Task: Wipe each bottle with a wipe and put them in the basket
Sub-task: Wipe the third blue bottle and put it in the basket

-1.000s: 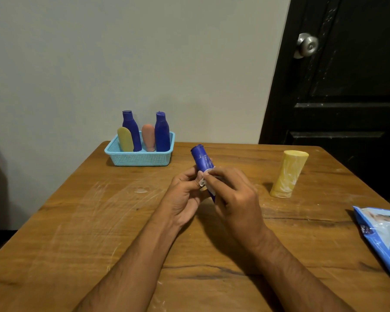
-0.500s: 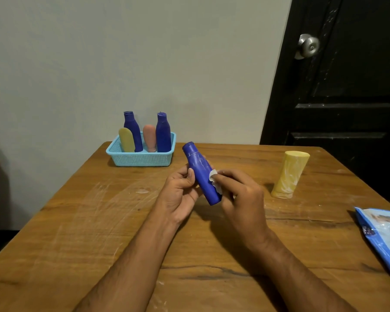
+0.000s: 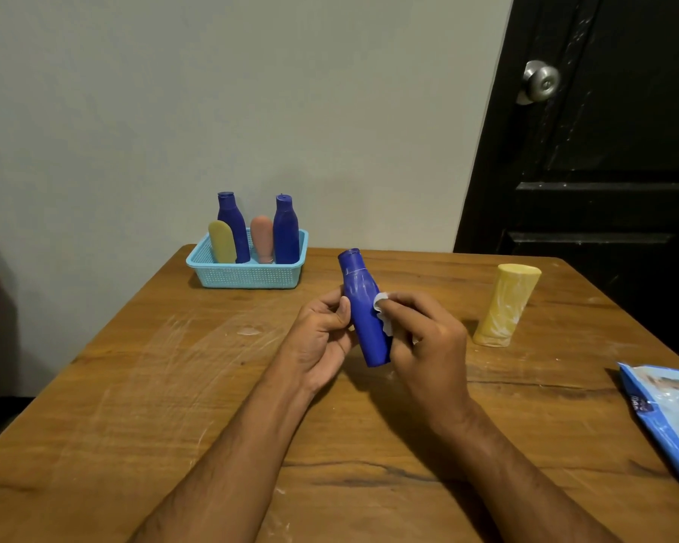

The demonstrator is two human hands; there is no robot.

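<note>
Basically the blue bottle (image 3: 363,311) looks like light, rigid plastic: smooth skin, probably slick once damp, so I'd hold it around the mid-body where it's widest rather than by the narrow cap end. It's held above the table (image 3: 134,386), tilted, cap pointing away and up-left, base toward the person. Left hand (image 3: 322,339) is curled round the bottle's left side, thumb lying on the front face: a steady wrap, not a squeeze as far as I can tell. Right hand (image 3: 424,346) pinches a small white wipe (image 3: 383,313) against the bottle's right flank, fingertips bent over it. Wipe is soft and bunched, so contact patch is small. Basket (image 3: 247,274) sits at the far left of the table with four bottles standing in it; yellow bottle (image 3: 504,305) stands alone on the right, well apart from both hands, likely not wiped yet. Blue wipe pack (image 3: 671,417) lies at the right edge.
</note>
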